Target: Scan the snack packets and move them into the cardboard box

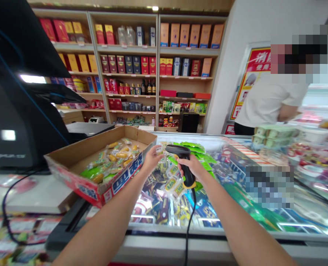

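Observation:
My right hand [190,167] is shut around the grip of a black-and-yellow corded barcode scanner [178,153], whose head points left toward my other hand. My left hand [152,159] pinches a small clear snack packet [159,149] in front of the scanner head. Just left of that hand stands an open cardboard box [66,159] holding several yellow-and-green vacuum-sealed snack packets [116,159]. Below both hands lies a glass-topped freezer chest [208,229] filled with colourful packets. The scanner's black cord [190,218] hangs down from the grip.
A black checkout terminal [20,122] stands at the left, on a white counter [28,192] with a black cable. Behind the freezer, wooden shelves [125,48] hold boxed liquor and bottles. A person in a white shirt [269,103] stands at the right, beyond stacked packs.

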`<state>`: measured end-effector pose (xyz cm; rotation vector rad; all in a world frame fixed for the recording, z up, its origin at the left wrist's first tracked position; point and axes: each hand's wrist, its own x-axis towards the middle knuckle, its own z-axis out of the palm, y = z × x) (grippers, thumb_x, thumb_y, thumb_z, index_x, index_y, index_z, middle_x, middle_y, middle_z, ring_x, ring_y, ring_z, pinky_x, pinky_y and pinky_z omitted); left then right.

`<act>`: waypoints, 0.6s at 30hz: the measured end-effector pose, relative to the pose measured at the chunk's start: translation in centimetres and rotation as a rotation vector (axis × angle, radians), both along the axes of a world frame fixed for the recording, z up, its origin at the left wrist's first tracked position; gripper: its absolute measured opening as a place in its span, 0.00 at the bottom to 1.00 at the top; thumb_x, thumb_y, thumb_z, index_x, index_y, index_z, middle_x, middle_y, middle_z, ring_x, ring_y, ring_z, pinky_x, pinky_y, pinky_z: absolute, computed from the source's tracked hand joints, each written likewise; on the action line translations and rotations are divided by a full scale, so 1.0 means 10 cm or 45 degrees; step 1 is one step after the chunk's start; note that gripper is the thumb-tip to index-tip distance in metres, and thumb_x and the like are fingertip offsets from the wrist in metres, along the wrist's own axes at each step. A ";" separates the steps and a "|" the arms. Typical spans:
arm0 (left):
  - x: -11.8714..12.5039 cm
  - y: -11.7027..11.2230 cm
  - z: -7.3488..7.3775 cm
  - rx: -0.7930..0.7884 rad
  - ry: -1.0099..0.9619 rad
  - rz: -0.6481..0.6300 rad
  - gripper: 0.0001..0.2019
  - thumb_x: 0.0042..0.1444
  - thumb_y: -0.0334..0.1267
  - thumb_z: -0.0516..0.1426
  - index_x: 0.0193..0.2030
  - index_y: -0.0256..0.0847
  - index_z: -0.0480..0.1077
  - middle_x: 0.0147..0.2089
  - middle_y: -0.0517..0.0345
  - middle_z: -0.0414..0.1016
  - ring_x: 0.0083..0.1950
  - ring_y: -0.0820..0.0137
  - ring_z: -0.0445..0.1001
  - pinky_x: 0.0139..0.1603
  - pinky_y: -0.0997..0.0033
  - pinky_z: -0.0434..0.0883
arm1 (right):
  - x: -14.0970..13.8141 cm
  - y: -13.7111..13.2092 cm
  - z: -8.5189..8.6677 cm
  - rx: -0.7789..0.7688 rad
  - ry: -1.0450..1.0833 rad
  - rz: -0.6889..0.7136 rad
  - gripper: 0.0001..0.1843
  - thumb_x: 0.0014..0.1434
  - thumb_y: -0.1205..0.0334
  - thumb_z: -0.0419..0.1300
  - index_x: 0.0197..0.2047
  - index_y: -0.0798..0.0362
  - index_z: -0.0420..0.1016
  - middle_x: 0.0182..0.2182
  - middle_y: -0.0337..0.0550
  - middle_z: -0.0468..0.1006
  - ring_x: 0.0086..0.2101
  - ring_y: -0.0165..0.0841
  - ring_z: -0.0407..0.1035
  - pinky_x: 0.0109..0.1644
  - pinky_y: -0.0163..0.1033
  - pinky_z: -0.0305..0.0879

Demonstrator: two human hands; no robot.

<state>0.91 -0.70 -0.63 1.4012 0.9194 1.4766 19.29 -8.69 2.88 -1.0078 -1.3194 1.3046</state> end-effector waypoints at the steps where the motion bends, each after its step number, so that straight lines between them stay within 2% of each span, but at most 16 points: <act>1: 0.00 -0.01 0.00 -0.011 -0.001 -0.005 0.28 0.33 0.39 0.68 0.46 0.36 0.73 0.33 0.58 0.78 0.28 0.73 0.72 0.28 0.76 0.69 | 0.00 0.01 -0.01 0.007 -0.006 0.007 0.15 0.43 0.55 0.66 0.31 0.55 0.71 0.16 0.35 0.72 0.14 0.28 0.64 0.18 0.34 0.63; 3: 0.01 -0.03 0.01 -0.021 -0.018 -0.009 0.27 0.32 0.39 0.68 0.44 0.36 0.74 0.33 0.58 0.78 0.27 0.74 0.71 0.26 0.77 0.67 | 0.01 0.02 -0.03 0.018 -0.010 0.012 0.15 0.44 0.54 0.66 0.32 0.55 0.71 0.17 0.35 0.72 0.14 0.28 0.64 0.18 0.35 0.64; 7: 0.03 -0.05 0.03 -0.046 -0.114 -0.035 0.24 0.29 0.39 0.70 0.38 0.35 0.76 0.32 0.57 0.79 0.29 0.73 0.72 0.29 0.77 0.68 | 0.03 0.05 -0.05 0.013 -0.030 0.032 0.15 0.44 0.54 0.66 0.32 0.55 0.71 0.16 0.35 0.72 0.15 0.28 0.64 0.18 0.35 0.64; 14: 0.05 -0.04 0.01 -0.081 -0.164 -0.065 0.27 0.30 0.42 0.70 0.41 0.36 0.76 0.28 0.61 0.76 0.24 0.78 0.67 0.23 0.80 0.61 | 0.02 0.02 -0.04 0.037 -0.068 0.053 0.14 0.44 0.55 0.65 0.29 0.55 0.70 0.15 0.35 0.71 0.14 0.28 0.64 0.17 0.33 0.62; 18: 0.04 -0.08 0.03 -0.027 -0.148 -0.092 0.26 0.32 0.43 0.70 0.41 0.37 0.76 0.29 0.59 0.77 0.28 0.75 0.70 0.27 0.78 0.64 | 0.02 0.02 -0.05 0.050 -0.090 0.063 0.13 0.45 0.54 0.65 0.28 0.54 0.70 0.15 0.35 0.71 0.14 0.28 0.64 0.17 0.33 0.62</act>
